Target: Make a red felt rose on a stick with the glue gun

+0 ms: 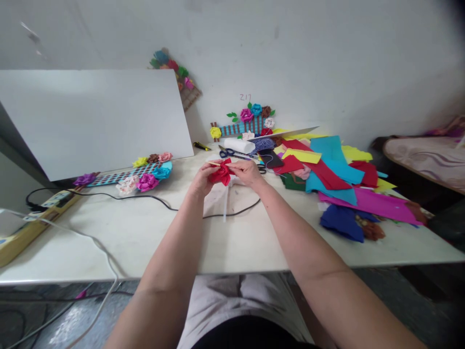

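Observation:
Above the middle of the table, a red paper flower [222, 174] is held between both hands. My left hand [202, 180] pinches its left side, while my right hand [247, 173] grips its right edge with closed fingers. A thin pale stick [214, 164] crosses the flower's top by the left fingertips. Just below the hands lies a translucent white rod [225, 203], next to a white object partly hidden by my right hand. Behind them are blue-handled scissors [227, 153] and a white roll [240, 145].
Coloured paper sheets [327, 165] pile up on the right. Flower-decorated lattice pieces stand at the left [125, 177] and back [241, 127]. A black cord [145, 196] crosses the table [152, 242] from a yellow power strip [43, 223]. A white board [98, 116] leans behind.

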A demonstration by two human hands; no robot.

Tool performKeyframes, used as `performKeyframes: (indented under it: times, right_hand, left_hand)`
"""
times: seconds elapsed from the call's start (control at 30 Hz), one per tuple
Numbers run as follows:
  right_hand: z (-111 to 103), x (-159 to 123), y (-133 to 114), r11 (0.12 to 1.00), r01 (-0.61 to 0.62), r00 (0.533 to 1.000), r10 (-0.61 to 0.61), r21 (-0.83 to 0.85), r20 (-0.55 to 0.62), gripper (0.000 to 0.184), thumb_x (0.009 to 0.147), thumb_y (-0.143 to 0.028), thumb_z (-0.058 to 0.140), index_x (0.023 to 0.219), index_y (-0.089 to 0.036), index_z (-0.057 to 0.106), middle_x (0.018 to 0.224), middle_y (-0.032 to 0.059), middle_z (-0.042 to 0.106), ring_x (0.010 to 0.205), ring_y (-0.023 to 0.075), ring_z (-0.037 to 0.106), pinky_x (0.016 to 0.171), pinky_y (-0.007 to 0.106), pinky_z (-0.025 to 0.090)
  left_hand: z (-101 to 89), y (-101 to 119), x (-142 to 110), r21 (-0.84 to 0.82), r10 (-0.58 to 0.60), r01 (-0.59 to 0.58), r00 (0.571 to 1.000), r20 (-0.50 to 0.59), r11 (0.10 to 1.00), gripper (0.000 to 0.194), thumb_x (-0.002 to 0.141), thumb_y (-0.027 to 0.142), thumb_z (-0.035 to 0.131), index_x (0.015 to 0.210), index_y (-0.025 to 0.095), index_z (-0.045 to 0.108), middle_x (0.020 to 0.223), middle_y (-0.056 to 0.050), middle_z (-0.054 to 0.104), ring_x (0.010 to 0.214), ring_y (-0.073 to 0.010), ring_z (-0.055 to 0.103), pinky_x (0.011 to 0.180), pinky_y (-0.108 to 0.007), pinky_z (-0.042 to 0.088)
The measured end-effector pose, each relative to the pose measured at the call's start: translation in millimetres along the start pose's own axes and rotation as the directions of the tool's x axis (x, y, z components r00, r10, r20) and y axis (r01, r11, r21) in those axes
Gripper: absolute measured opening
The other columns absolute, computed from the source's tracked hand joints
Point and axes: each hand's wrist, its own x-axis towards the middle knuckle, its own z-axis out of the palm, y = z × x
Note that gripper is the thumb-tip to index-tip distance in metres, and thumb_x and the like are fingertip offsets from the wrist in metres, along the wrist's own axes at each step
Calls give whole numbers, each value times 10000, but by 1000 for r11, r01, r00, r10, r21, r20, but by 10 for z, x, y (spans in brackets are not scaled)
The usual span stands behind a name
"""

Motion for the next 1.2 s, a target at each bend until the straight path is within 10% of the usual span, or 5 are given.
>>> performKeyframes:
  times: [1.2]
  right_hand:
    - [71, -111, -58, 918, -13, 997, -20, -397, -78, 281, 935, -335, 492, 1055, -306, 745, 1047, 35, 661, 896, 152, 606, 664, 213, 424]
  left_hand:
    - [100, -123, 28, -87, -31, 19, 990, -141, 996, 178, 611, 158, 783, 734, 115, 662, 684, -50, 697, 590, -129, 641, 594, -236, 515]
